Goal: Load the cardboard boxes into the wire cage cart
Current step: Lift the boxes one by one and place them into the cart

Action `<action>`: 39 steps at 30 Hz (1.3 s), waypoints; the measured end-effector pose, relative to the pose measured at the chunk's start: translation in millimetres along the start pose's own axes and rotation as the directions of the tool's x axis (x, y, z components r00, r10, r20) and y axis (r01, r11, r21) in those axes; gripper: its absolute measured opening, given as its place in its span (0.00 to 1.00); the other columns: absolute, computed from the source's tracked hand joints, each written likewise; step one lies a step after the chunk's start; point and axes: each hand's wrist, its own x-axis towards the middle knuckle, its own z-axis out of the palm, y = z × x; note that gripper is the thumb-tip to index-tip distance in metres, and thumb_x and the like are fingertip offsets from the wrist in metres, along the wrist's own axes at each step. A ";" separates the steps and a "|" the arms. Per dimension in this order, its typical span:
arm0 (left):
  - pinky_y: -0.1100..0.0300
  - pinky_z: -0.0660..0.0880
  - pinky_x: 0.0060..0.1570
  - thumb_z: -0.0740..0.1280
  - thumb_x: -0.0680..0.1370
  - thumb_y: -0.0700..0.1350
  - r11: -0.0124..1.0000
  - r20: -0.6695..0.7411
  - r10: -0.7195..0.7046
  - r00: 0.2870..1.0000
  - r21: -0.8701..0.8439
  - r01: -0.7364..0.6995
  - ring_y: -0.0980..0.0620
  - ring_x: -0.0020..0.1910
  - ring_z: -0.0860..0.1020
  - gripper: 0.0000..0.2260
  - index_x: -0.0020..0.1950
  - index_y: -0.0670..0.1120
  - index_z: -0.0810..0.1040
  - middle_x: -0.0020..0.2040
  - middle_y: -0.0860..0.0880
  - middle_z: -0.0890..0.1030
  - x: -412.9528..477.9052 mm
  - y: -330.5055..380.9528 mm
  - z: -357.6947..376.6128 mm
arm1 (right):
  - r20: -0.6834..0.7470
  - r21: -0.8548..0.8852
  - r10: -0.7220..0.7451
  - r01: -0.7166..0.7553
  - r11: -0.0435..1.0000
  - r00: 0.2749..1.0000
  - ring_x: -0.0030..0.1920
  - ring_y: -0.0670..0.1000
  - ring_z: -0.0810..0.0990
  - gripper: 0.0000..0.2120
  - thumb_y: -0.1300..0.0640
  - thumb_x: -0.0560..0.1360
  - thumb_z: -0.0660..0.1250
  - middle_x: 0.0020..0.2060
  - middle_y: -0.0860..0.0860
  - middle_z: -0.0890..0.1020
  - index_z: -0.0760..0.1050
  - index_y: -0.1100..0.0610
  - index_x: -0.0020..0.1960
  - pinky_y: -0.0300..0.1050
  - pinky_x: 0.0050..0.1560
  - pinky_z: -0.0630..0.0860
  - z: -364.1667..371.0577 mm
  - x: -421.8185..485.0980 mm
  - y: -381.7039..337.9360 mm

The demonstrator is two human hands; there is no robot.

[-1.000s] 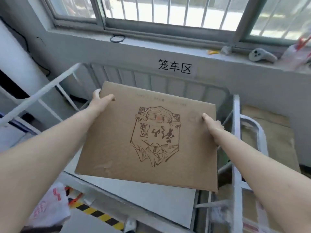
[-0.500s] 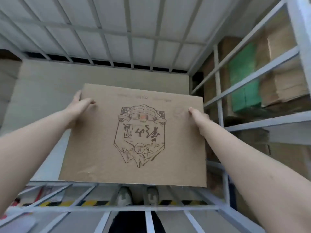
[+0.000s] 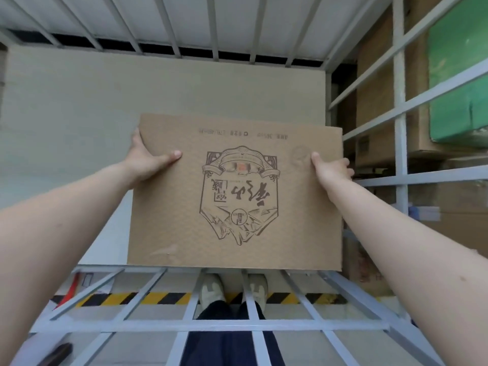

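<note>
The left hand (image 3: 146,161) is clamping the left edge of a flat cardboard box (image 3: 235,196), thumb lying across the printed face and fingers wrapping behind the upper corner. The right hand (image 3: 331,169) is gripping the right edge the same way, thumb on top, fingers curling around the side (so both grips are closed on the box). The box is being held out flat over the inside of the wire cage cart (image 3: 219,324), above the pale sheet lining the floor (image 3: 132,101) of the cart.

Its long axis is running left to right across the view. The broad printed face is pointing up toward the camera, with the crest emblem (image 3: 239,195) in the middle and a line of small print along the far edge, reading upside down from here.

The near bars of the cart are crossing below the box, and through them a pair of light shoes (image 3: 233,287) is showing on the ground beside a yellow-and-black striped line (image 3: 137,298). The far bars are rising behind. Beyond the right-hand bars, stacked brown cartons (image 3: 375,101) and a green panel (image 3: 459,83) are sitting close against the cart.
</note>
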 end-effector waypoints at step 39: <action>0.44 0.53 0.72 0.63 0.73 0.68 0.908 -0.280 -0.032 0.959 0.394 0.146 0.40 0.74 0.58 0.45 0.79 0.55 0.39 0.75 0.40 0.58 -16.0 3.2 34.3 | 0.003 -0.006 -0.111 0.111 0.994 0.994 0.71 0.63 0.58 0.46 0.31 0.75 0.58 0.73 0.59 0.56 0.38 0.52 0.79 0.61 0.72 0.57 14.0 4.2 18.9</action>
